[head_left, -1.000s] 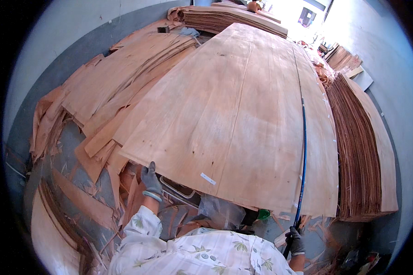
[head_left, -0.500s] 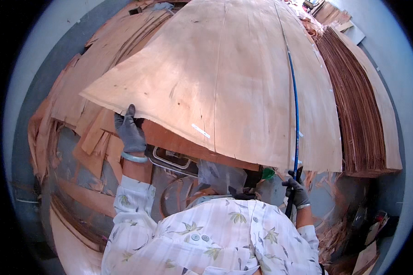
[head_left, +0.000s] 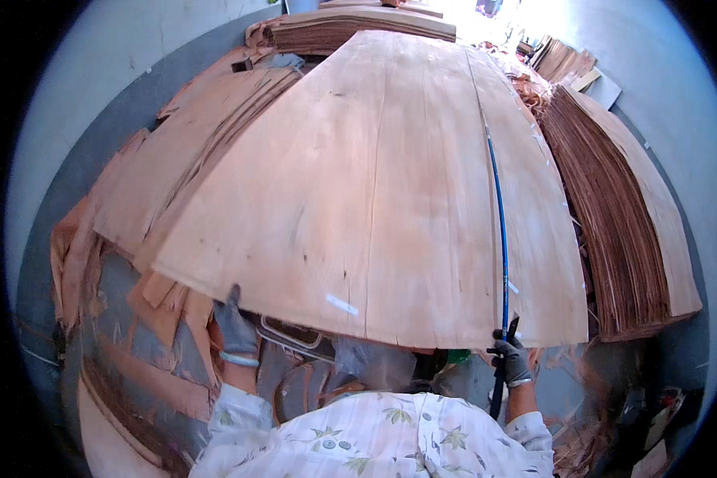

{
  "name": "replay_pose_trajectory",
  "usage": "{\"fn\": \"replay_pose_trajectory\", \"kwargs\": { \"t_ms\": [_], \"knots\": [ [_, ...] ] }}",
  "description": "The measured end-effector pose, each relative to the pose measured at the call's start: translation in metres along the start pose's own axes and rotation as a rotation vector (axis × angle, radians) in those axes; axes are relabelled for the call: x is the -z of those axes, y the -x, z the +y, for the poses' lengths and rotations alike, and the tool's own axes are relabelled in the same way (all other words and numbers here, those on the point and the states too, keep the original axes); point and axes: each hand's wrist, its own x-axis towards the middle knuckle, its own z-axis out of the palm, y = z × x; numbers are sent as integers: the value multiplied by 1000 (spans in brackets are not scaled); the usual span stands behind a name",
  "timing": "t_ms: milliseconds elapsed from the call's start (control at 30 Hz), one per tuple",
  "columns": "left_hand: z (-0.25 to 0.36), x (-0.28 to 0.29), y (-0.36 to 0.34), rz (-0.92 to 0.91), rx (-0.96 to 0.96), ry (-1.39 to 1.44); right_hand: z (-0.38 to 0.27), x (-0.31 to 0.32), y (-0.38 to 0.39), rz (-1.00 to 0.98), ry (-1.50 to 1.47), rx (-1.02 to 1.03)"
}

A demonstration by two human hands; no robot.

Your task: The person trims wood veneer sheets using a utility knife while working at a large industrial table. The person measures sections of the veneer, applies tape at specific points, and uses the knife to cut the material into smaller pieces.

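A broad, pale wood veneer sheet (head_left: 311, 207) stretches away in front of me, with thin cracks running along its length and a few white tape strips on it. My left hand (head_left: 237, 334), in a grey glove, grips its near edge toward the left corner, thumb on top and the other fingers hidden below. In my grey-gloved right hand (head_left: 513, 360) is the black handle of a long, thin blue rod (head_left: 500, 215). The rod lies lengthwise over the right part of the sheet, its far end thin and dark. My right hand is at the sheet's near edge.
A tall stack of veneer (head_left: 613, 215) stands along the right side. More veneer sheets (head_left: 175, 151) lie to the left, with another stack (head_left: 366, 28) at the far end. Torn veneer scraps (head_left: 155, 370) litter the floor. A clear plastic bag (head_left: 373, 360) shows beneath the near edge.
My left hand and the sheet's raised near-left corner have come down, so the sheet lies flatter. The view has tilted up, showing the far stack. My right hand still holds the rod.
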Motion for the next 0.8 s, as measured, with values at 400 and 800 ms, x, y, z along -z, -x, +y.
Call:
{"fn": "replay_pose_trajectory", "kwargs": {
  "t_ms": [400, 800],
  "knots": [
    [-85, 116, 50, 147, 477, 209, 18, 13, 52, 147, 421, 153],
    [-113, 22, -2, 71, 200, -167, -15, 53, -20, 103, 165, 171]
  ]
}}
